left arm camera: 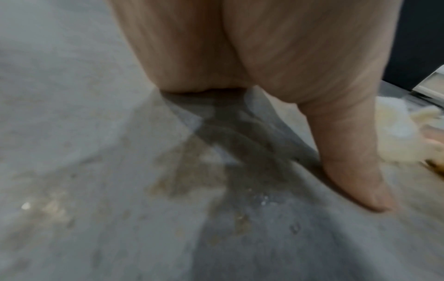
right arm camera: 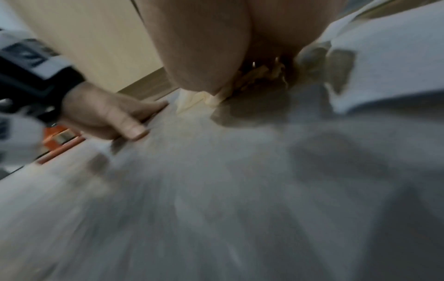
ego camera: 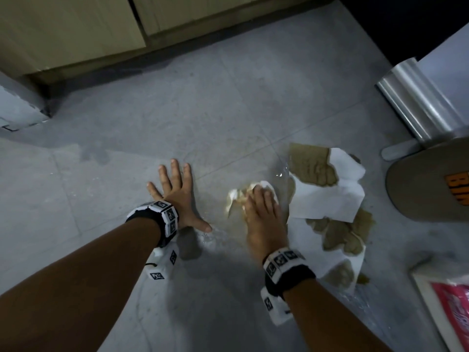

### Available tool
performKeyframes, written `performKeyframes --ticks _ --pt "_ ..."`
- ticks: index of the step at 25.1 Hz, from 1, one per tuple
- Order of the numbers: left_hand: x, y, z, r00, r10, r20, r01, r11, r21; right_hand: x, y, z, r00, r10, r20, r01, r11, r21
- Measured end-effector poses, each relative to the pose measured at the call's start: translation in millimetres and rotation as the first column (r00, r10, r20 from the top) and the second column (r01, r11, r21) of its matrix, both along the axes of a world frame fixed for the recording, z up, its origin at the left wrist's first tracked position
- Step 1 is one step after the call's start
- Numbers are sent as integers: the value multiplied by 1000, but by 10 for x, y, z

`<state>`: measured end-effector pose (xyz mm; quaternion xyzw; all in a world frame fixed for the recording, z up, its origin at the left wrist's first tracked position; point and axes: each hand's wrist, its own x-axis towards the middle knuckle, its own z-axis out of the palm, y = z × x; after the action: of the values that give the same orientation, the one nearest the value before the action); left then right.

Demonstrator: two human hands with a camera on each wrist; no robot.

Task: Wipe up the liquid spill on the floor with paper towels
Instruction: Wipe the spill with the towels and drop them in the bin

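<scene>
On the grey tiled floor (ego camera: 228,102), the left hand (ego camera: 175,196) lies flat, fingers spread wide and straight, holding nothing; at its 3 o'clock the right hand (ego camera: 261,212) presses a crumpled, yellow-stained paper towel (ego camera: 238,196) down, though whether the fingers curl round the wad I cannot tell; at 3 o'clock from that wad, just beside it, flat paper towels (ego camera: 327,199) lie soaked brown in patches; a wet sheen of spill (ego camera: 279,171) shows at the wad's 1 o'clock; a steel bin (ego camera: 418,107) stands at 2 o'clock.
</scene>
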<state>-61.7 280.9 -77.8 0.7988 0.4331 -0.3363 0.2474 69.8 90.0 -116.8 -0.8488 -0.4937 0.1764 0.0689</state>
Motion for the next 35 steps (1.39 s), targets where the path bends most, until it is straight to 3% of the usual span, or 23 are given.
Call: performKeyframes --ticks 3,5,7,9,12,15,18,21,23,25,27,29,31,33,35 --pt "17 -18 7 1000 16 4 -16 1000 0 -106 473 53 985 -160 -63 155 985 -81" --pt "11 -22 8 999 39 24 -39 999 -1 -463 547 130 991 -19 -132 13 999 -47" --pt "12 0 3 993 94 71 -92 995 -36 -693 262 183 965 147 -219 -157 987 -30" --pt "6 2 -17 984 137 117 -131 990 -62 -627 -149 163 960 199 -196 -202 979 8" --pt "-15 -16 -73 980 140 142 -137 990 -33 -215 -269 14 998 -3 -62 6 999 41" --pt "6 -22 -108 982 139 130 -137 990 -27 -179 268 4 991 -134 -32 132 990 -58" --pt "13 -2 -95 978 170 123 -165 985 -54 -673 592 151 982 77 -175 -88 994 -57" --pt "18 2 -73 977 181 116 -174 982 -68 -964 181 211 921 308 -240 -321 947 -17" --pt "22 -1 -87 976 180 121 -173 983 -64 -726 -222 140 946 268 -181 -269 963 23" --pt "10 -4 -88 976 174 128 -169 984 -47 -384 -385 41 994 76 -78 -72 996 57" --pt "14 -9 -101 979 164 123 -161 986 -40 -148 -163 -22 995 -98 -30 97 995 -32" --pt "18 -14 -104 981 155 116 -152 988 -33 -198 208 23 983 -175 -59 168 980 -105" --pt "17 -25 -78 980 160 120 -157 987 -31 -423 347 101 988 -72 -135 58 993 -102" --pt "30 -24 -56 978 167 121 -163 986 -40 -543 109 121 984 91 -152 -99 994 -51" --pt "25 -25 -69 979 164 121 -160 986 -48 -349 -235 73 992 73 -105 -75 997 -15"
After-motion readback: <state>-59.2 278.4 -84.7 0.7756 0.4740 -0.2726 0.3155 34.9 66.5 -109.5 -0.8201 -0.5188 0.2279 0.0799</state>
